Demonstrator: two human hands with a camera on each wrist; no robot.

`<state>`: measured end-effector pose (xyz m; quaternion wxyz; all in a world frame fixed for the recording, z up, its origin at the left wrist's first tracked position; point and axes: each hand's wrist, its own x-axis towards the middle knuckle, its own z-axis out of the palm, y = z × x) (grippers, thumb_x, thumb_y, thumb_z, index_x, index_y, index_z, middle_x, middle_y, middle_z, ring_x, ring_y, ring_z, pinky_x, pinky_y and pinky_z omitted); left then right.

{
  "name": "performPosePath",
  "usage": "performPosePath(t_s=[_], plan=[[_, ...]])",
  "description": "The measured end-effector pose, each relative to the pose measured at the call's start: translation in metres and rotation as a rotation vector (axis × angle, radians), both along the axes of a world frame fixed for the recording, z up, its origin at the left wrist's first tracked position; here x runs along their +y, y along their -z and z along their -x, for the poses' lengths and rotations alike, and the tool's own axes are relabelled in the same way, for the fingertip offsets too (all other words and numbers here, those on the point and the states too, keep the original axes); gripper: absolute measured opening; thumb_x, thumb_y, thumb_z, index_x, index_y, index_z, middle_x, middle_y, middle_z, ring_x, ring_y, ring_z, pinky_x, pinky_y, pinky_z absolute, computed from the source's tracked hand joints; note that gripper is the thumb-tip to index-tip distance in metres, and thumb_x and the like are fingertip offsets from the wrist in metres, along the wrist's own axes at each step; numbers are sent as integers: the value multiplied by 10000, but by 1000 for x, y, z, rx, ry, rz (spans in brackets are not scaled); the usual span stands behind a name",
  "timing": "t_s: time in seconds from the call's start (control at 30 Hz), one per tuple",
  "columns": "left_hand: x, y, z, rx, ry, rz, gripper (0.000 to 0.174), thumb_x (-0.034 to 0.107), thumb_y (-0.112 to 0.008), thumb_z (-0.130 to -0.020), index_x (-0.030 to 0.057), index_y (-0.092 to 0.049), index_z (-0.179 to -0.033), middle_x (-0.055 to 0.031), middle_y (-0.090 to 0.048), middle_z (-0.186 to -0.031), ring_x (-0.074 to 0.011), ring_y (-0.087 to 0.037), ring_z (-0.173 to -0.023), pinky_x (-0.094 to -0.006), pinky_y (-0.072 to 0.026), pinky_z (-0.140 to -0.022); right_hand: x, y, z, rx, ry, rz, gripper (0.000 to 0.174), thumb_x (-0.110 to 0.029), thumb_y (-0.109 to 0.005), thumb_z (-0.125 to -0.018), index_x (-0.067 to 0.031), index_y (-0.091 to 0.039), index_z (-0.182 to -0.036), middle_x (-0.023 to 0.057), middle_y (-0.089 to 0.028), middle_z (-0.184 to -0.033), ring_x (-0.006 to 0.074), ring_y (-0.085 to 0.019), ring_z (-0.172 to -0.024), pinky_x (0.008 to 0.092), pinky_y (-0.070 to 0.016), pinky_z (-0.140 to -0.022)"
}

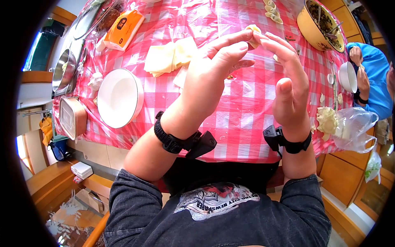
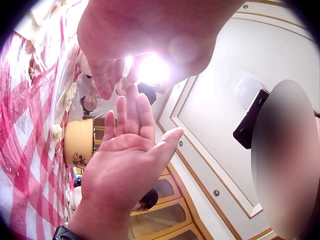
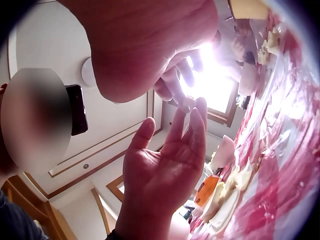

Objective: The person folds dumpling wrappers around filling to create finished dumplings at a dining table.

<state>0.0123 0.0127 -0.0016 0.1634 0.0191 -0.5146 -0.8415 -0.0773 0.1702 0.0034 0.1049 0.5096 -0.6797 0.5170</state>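
Over the table both hands meet at their fingertips around a small pale folded wonton. My left hand reaches in from the left, its fingers nearly straight and touching the wonton. From the right, my right hand brings its extended fingertips to the same piece. Its thumb stands apart, and in the left wrist view its palm shows flat. The left palm faces the right wrist camera with its thumb spread. Fingers partly hide the wonton. Square wrappers lie stacked beyond the left forearm.
A white enamel dish, an orange tissue pack and a rectangular metal tin are at left. Folded wontons line the far side. At right are a yellow basin of filling, a plastic bag and another person's hands.
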Motion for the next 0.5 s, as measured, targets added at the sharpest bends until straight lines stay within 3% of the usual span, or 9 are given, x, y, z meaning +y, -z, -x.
performPosePath(t_s=[0.23, 0.33, 0.4, 0.43, 0.5], plan=[[0, -1, -1, -11, 2, 1, 541, 251, -480, -992, -94, -537, -1405, -206, -624, -1355, -280, -610, -1270, -421, -511, -1036, -1, 3, -1, -40, -2, 40, 701, -592, -475, -1030, 55, -632, -1250, 210, -671, -1257, 358, -590, -1266, 439, -451, -1073], [0, -1, 0, -11, 15, -3, 544, 248, -481, -992, -97, -531, -1409, -205, -620, -1359, -279, -610, -1267, -413, -509, -1031, 0, 0, 3, 59, 7, -14, 679, -577, -492, -1029, 51, -635, -1246, 199, -676, -1266, 359, -593, -1262, 447, -450, -1076], [1, 0, 0, -18, 18, -22, 549, 245, -480, -991, -99, -522, -1416, -204, -615, -1364, -278, -606, -1270, -405, -505, -1029, 1, 0, 9, 342, 66, -157, 653, -557, -500, -1033, 44, -637, -1246, 188, -680, -1273, 360, -594, -1261, 449, -448, -1081], [0, 1, 0, -19, 17, -21, 549, 245, -480, -991, -99, -522, -1416, -204, -615, -1364, -278, -606, -1270, -405, -505, -1029, 1, 0, 8, 341, 65, -156, 653, -557, -500, -1033, 44, -637, -1246, 188, -680, -1273, 360, -594, -1261, 449, -448, -1081], [-1, 5, 1, 15, 34, -118, 437, 237, -573, -1021, -30, -603, -1365, -141, -668, -1284, -194, -649, -1171, -339, -523, -1004, 1, 1, 6, 244, 51, -118, 635, -539, -488, -1044, 43, -639, -1249, 197, -676, -1274, 356, -594, -1262, 443, -447, -1081]])
